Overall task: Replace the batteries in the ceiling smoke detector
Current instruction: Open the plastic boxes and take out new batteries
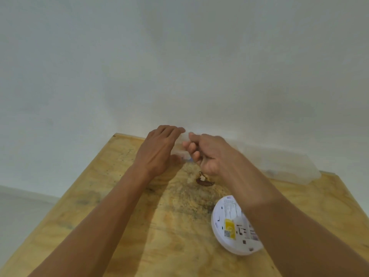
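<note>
Fingertips (184,130) of the left hand (159,150) lie across the top of a small translucent plastic case (182,145), thumb under its near side — a light grip. Right hand (207,154): fingers curled, pinching at the same case from the right; whether anything lies inside the curl cannot be told. Case sits at the far edge of the plywood bench (119,216), against the white wall (179,66). A larger clear container (287,168) rests toward the far right corner. Smoke detector (234,226) — 1 unit, white, label side up, near the bench's right edge, partly under the right forearm. Advice: steady the case with the left hand and open it slowly so the batteries do not spill.
</note>
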`<action>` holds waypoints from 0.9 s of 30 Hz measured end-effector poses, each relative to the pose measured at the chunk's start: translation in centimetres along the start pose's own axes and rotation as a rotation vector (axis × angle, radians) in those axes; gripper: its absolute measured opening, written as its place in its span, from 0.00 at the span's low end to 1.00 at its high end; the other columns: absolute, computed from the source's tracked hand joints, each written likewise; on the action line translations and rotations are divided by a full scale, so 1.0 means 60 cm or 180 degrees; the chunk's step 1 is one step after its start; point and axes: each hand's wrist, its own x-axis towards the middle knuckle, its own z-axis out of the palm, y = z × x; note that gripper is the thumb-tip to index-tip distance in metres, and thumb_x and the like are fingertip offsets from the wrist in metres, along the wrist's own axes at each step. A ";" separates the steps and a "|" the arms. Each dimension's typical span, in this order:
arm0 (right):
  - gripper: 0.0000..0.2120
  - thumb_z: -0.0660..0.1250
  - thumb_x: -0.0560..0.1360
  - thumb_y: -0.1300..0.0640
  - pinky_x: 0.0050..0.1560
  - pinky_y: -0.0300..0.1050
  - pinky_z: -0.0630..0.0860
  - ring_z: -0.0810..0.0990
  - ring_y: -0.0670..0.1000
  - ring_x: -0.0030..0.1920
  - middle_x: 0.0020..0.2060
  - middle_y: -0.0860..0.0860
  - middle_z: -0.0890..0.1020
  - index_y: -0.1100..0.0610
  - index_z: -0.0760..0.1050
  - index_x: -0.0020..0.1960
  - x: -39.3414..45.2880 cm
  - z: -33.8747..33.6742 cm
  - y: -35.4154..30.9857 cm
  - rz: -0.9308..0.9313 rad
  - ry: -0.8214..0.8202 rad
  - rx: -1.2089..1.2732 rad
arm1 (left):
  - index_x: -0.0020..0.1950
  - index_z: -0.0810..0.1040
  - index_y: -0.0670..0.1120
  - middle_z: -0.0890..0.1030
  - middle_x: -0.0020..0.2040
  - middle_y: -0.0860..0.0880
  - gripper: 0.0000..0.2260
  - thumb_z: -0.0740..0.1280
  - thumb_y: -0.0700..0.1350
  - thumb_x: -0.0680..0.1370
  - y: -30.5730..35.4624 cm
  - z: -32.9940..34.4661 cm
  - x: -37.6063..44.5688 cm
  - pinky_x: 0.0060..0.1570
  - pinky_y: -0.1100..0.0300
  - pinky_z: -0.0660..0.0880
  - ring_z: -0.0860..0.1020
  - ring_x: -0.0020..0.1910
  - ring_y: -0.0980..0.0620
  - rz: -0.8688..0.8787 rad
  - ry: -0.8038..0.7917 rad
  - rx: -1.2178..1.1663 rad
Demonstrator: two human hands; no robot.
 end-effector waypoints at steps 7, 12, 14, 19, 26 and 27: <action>0.15 0.66 0.75 0.64 0.51 0.39 0.71 0.80 0.53 0.58 0.59 0.54 0.82 0.58 0.80 0.61 0.019 -0.025 -0.009 -0.1543 0.0424 -0.3287 | 0.81 0.45 0.51 0.67 0.74 0.46 0.53 0.76 0.63 0.69 -0.004 0.001 0.017 0.68 0.48 0.67 0.66 0.72 0.44 -0.0254 -0.0140 0.0225; 0.18 0.54 0.82 0.48 0.45 0.50 0.78 0.80 0.54 0.42 0.41 0.52 0.82 0.51 0.77 0.41 0.049 -0.015 0.018 -0.1965 0.0232 -0.4443 | 0.81 0.45 0.50 0.68 0.73 0.47 0.52 0.74 0.63 0.70 -0.003 0.008 0.017 0.69 0.47 0.66 0.66 0.71 0.45 -0.0277 -0.0171 0.0353; 0.23 0.49 0.83 0.44 0.40 0.49 0.75 0.79 0.52 0.39 0.37 0.51 0.79 0.50 0.72 0.35 0.057 -0.008 0.021 -0.1983 0.0159 -0.4653 | 0.81 0.45 0.50 0.67 0.74 0.47 0.51 0.75 0.61 0.70 -0.003 0.009 0.018 0.70 0.47 0.66 0.66 0.72 0.44 -0.0285 -0.0198 0.0337; 0.23 0.46 0.83 0.44 0.39 0.47 0.70 0.77 0.53 0.38 0.38 0.51 0.79 0.51 0.73 0.40 0.068 0.001 0.027 -0.2103 -0.0068 -0.4926 | 0.81 0.46 0.51 0.68 0.73 0.47 0.48 0.74 0.48 0.71 -0.002 0.010 0.021 0.69 0.46 0.67 0.66 0.71 0.44 -0.0349 -0.0184 0.0447; 0.25 0.41 0.82 0.40 0.48 0.53 0.75 0.79 0.57 0.45 0.47 0.54 0.81 0.50 0.73 0.46 0.072 -0.001 0.031 -0.1931 -0.0107 -0.5050 | 0.81 0.48 0.50 0.70 0.70 0.47 0.46 0.73 0.51 0.72 0.001 0.005 0.025 0.68 0.44 0.68 0.67 0.68 0.44 -0.0372 -0.0176 0.0355; 0.25 0.41 0.82 0.39 0.46 0.52 0.74 0.78 0.57 0.44 0.46 0.54 0.81 0.50 0.73 0.47 0.074 -0.002 0.032 -0.2003 -0.0048 -0.5044 | 0.81 0.48 0.50 0.70 0.70 0.47 0.47 0.74 0.51 0.71 0.001 0.005 0.025 0.68 0.44 0.68 0.68 0.68 0.43 -0.0373 -0.0185 0.0347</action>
